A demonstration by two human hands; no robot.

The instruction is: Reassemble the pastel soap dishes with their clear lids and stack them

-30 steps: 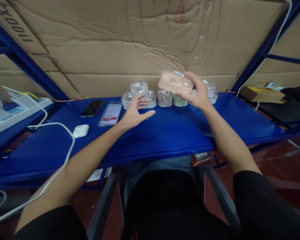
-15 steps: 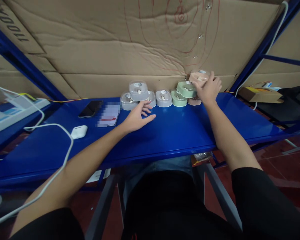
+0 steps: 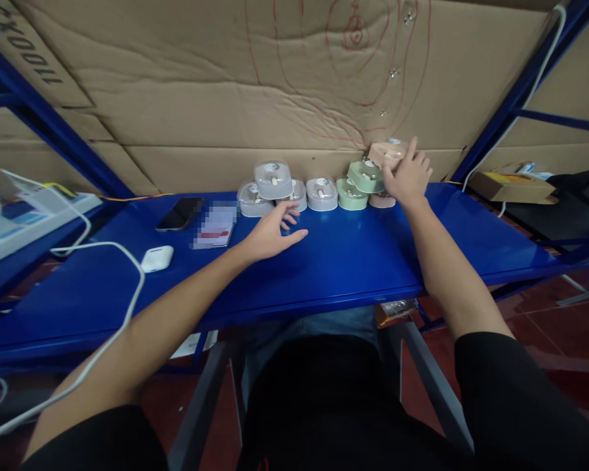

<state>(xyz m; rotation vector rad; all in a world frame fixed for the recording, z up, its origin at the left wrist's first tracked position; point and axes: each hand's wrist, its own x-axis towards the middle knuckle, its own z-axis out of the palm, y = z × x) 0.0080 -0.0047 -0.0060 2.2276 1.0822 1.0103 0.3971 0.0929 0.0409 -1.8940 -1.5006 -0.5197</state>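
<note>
Small rounded plastic cases with clear lids stand along the back of the blue metal shelf (image 3: pixel 353 261). A clear-and-white case (image 3: pixel 273 180) rests across a pair of similar cases, and a single white case (image 3: pixel 321 194) stands to its right. Farther right, a green case (image 3: pixel 366 176) sits on another green case (image 3: pixel 352 194) and a peach case (image 3: pixel 381 201). A second peach case (image 3: pixel 387 152) lies at the top, held by my right hand (image 3: pixel 410 178). My left hand (image 3: pixel 272 234) lies open on the shelf, just in front of the white cases.
A black smartphone (image 3: pixel 179 214) and a pixelated card (image 3: pixel 214 226) lie left of the cases, near a white earbud case (image 3: pixel 157 259). A white cable (image 3: pixel 98 314) crosses my left forearm. Corrugated cardboard (image 3: pixel 201 85) with red lines rises behind the shelf, and a brown box (image 3: pixel 510 187) sits right.
Over the past second, my right hand has carried the peach case rightward and down onto the green-and-peach stack. Since the half-second frame, only small finger movement shows. My left hand has barely moved.
</note>
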